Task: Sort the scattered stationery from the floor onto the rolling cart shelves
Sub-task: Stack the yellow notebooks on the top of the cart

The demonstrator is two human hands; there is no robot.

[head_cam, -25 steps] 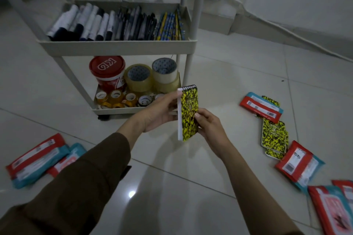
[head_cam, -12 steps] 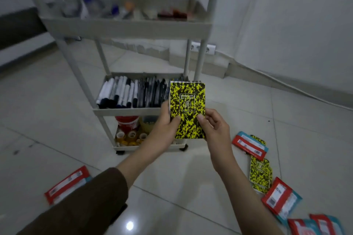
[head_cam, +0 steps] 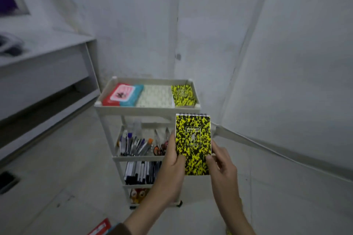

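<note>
Yellow-black spiral notepad (head_cam: 193,143) in both my hands, upright, cover facing me, coil at top. It's in the air just in front of the rolling cart (head_cam: 147,109), below the front right corner of the top shelf. Left hand (head_cam: 172,168) grips its left edge, thumb curled onto the cover, fingers behind. Right hand (head_cam: 222,166) pinches the lower right corner, thumb on the cover.

Top shelf: red and teal packet (head_cam: 122,95) on the left, pale patterned pad (head_cam: 154,96) in the middle, another yellow-black notepad (head_cam: 183,95) on the right, all lying flat side by side.

Second shelf: pens and markers (head_cam: 133,144), orange-handled scissors (head_cam: 159,149) beside them. Third shelf: row of black and white markers (head_cam: 139,172), partly hidden by my left hand. Bottom shelf: small tape rolls (head_cam: 137,194), mostly hidden.

Cart stands on the tiled floor in a white wall corner. Red packet (head_cam: 99,228) on the floor at the bottom edge, cut off by the frame. Desk (head_cam: 42,47) to the left, blurred.
</note>
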